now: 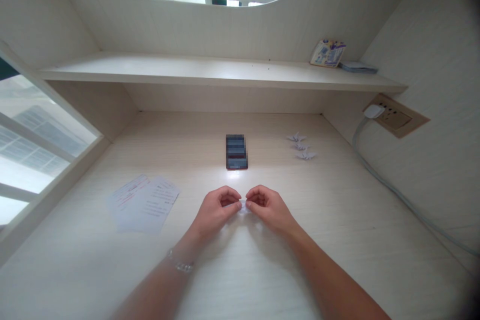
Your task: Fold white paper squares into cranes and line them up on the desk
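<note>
Between my fingertips, low over the desk, is a small piece of folded white paper (243,206), mostly hidden by the fingers. My left hand (222,204) pinches its left side with thumb and fingers, and a bracelet circles that wrist. On the right side my right hand (267,205) grips the same paper in a matching pinch. Just beyond both hands lies a phone (236,152), its screen blurred. Several small white paper cranes (306,154) sit in a loose column at the back right of the desk.
Sheets of paper with writing (148,205) overlap on the left of the desk. A shelf (180,67) spans the back, bearing a small colourful packet (327,53) and a flat stack (358,67). At right, a cable (397,192) hangs from a wall socket (396,116).
</note>
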Action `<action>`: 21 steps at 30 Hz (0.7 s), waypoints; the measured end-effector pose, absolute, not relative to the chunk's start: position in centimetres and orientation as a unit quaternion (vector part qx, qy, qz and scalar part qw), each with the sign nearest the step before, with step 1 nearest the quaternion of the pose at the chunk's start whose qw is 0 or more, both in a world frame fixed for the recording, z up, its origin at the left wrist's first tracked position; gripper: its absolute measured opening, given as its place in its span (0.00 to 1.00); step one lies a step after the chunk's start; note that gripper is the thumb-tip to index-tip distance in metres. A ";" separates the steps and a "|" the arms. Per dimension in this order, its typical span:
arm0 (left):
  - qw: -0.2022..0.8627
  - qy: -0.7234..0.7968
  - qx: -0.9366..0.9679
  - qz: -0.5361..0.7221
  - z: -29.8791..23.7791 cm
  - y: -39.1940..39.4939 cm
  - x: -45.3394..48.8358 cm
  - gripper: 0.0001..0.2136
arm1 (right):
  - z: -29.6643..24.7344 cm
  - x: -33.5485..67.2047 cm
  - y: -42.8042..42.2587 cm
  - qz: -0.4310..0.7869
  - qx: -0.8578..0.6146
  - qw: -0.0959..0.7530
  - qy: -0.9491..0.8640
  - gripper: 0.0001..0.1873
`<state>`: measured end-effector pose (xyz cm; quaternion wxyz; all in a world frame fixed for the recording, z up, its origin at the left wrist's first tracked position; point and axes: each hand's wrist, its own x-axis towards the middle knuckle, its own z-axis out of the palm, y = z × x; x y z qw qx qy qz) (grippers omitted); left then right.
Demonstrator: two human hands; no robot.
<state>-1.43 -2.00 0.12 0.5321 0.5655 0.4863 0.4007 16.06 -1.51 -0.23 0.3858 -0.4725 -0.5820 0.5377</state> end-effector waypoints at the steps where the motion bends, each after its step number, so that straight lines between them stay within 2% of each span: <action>1: 0.539 0.483 0.562 0.401 0.0 -2.0 -1.5 0.06 | -0.2 16.1 -1.5 0.537 -0.472 0.386 -0.582 0.07; 7: 0.556 0.484 0.526 0.424 -0.4 -1.6 -1.6 0.11 | -0.2 16.4 -1.2 0.530 -0.472 0.401 -0.579 0.07; 17: 0.566 0.490 0.501 0.433 -0.2 -1.8 -1.2 0.07 | -0.9 16.5 -1.0 0.560 -0.459 0.422 -0.546 0.08; 19: 0.559 0.498 0.496 0.441 -0.3 -1.8 -1.2 0.07 | -0.9 16.6 -0.9 0.536 -0.476 0.430 -0.548 0.08; 21: 0.541 0.509 0.491 0.456 -0.3 -1.8 -1.2 0.08 | -0.6 16.6 -0.9 0.454 -0.515 0.458 -0.564 0.08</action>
